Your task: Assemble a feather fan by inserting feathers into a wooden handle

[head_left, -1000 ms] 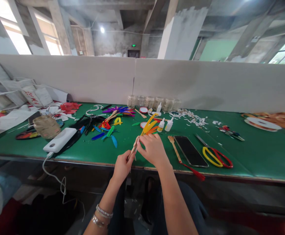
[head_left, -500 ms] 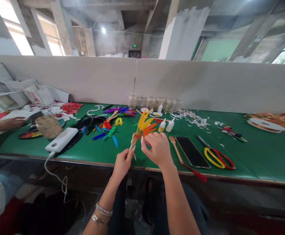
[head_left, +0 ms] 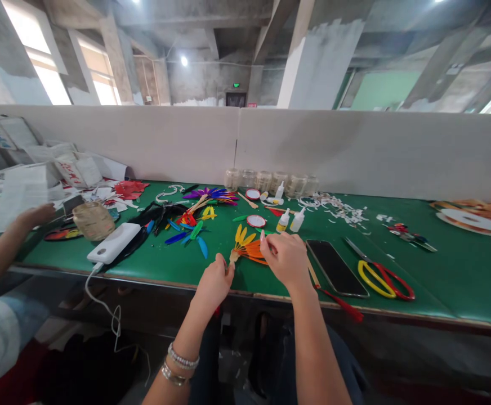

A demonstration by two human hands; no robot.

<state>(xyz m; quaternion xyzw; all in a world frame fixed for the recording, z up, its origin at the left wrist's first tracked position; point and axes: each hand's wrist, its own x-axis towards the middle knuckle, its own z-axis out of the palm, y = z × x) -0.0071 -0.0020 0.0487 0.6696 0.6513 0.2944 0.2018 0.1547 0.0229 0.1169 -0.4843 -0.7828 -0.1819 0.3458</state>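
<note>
My left hand [head_left: 215,278] is closed round the wooden handle of a small feather fan [head_left: 245,250]. Yellow and orange feathers spread from its pale head, low over the green table. My right hand [head_left: 286,256] is beside the orange feather tips, its fingers curled in a pinch; whatever lies between them is hidden. Just behind the fan are a round red-rimmed lid [head_left: 256,221] and green feathers [head_left: 240,217]. Blue and green loose feathers [head_left: 186,235] lie to the left, and behind them a purple multicoloured feather fan [head_left: 211,194].
Glue bottles [head_left: 297,220], a phone [head_left: 337,268] and scissors [head_left: 380,274] lie to the right. Glass jars [head_left: 264,181] line the partition. At left are a white power bank [head_left: 114,243], a jar [head_left: 93,220] and a co-worker's arm [head_left: 13,233] near white paper.
The fan has come down from an upright tilt to near the tabletop, feathers pointing right. My right hand has moved slightly right. The co-worker's hand has moved in further at left.
</note>
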